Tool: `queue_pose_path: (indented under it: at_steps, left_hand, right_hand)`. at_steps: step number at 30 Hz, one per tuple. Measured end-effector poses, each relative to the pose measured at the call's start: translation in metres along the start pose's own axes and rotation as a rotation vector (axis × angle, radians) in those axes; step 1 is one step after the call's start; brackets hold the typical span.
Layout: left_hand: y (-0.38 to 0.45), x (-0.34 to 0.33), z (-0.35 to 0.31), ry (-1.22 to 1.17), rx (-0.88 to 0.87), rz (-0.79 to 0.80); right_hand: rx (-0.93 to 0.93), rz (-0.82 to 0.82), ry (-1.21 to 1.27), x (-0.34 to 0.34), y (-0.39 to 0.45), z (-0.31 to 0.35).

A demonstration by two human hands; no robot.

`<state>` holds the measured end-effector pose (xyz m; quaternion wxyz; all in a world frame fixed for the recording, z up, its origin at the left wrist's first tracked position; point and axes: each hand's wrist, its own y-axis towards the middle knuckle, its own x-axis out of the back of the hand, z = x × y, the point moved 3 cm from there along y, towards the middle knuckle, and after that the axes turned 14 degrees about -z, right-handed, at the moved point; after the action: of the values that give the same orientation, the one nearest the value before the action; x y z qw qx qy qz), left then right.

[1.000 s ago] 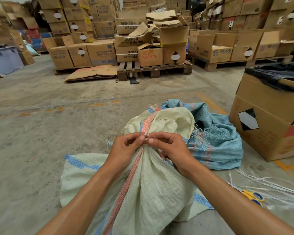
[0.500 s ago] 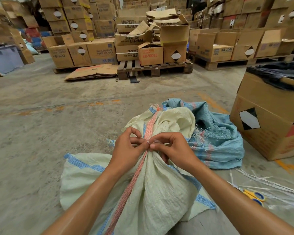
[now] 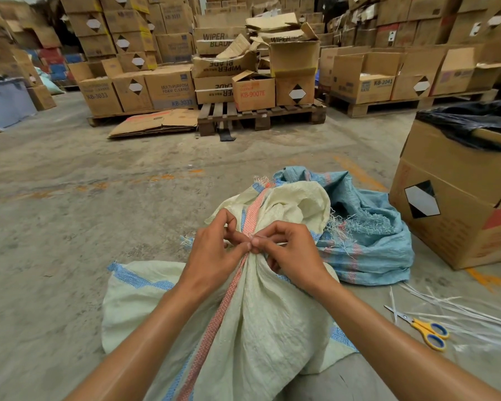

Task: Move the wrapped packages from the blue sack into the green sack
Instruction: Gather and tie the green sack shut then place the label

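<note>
The green sack (image 3: 243, 319) is seen on the floor (image 3: 84, 227) close to the person, its neck gathered into a bunch. The bunch is pinched by the left hand (image 3: 214, 253) and the right hand (image 3: 292, 253), apparently over a thin tie. No wrapped packages are visible. The woven cloth is judged soft and slippery, best gripped at the bunched neck. The blue sack (image 3: 368, 235) lies slumped just behind, touching it. Scissors (image 3: 425, 331) and white strips (image 3: 475, 311) lie to the right.
</note>
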<state>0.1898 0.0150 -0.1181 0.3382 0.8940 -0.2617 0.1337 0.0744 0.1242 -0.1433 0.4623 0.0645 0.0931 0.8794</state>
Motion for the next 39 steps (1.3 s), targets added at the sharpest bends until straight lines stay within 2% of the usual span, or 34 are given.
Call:
queue_pose_path:
  at_steps: [4, 8, 10, 14, 18, 22, 25, 27, 30, 32, 35, 39]
  left_hand:
    - [-0.005, 0.001, -0.004, 0.019, -0.048, -0.07]
    - [-0.007, 0.002, -0.007, 0.068, -0.126, -0.1]
    - [-0.009, 0.002, -0.009, 0.096, -0.162, -0.103]
    - [-0.009, 0.002, -0.009, 0.141, -0.19, -0.092]
    - [-0.007, 0.002, -0.008, 0.157, -0.199, -0.057]
    - [-0.007, 0.004, -0.006, 0.168, -0.204, -0.085]
    - [-0.007, 0.003, -0.004, 0.161, -0.185, -0.116]
    - [-0.006, 0.004, -0.004, 0.095, -0.137, -0.144]
    - [-0.003, 0.005, -0.005, -0.014, -0.064, -0.142]
    - [-0.002, 0.005, -0.005, -0.012, -0.068, -0.095]
    - [-0.005, 0.006, -0.001, 0.092, -0.192, -0.056]
    - [-0.008, 0.009, 0.005, 0.18, -0.308, -0.118]
  right_hand:
    - [-0.028, -0.132, 0.025, -0.003, -0.004, 0.003]
    - [-0.123, -0.197, 0.092, -0.005, -0.005, 0.004]
    - [-0.111, -0.207, 0.06, -0.003, -0.006, 0.006]
    - [0.134, -0.173, -0.225, 0.0, -0.002, 0.012]
    - [0.435, -0.028, -0.531, -0.004, 0.0, 0.02]
    - [0.543, 0.168, -0.675, -0.004, 0.006, 0.026]
    - [0.593, 0.223, -0.819, -0.007, 0.012, 0.027]
    - [0.451, 0.242, -0.716, -0.006, 0.016, 0.026]
    - [0.038, 0.281, -0.316, 0.0, 0.021, 0.021]
    - [-0.135, 0.299, -0.168, 0.002, 0.022, 0.019]
    - [-0.206, 0.297, -0.123, 0.003, 0.022, 0.017]
    - [-0.24, 0.275, -0.1, 0.003, 0.023, 0.014]
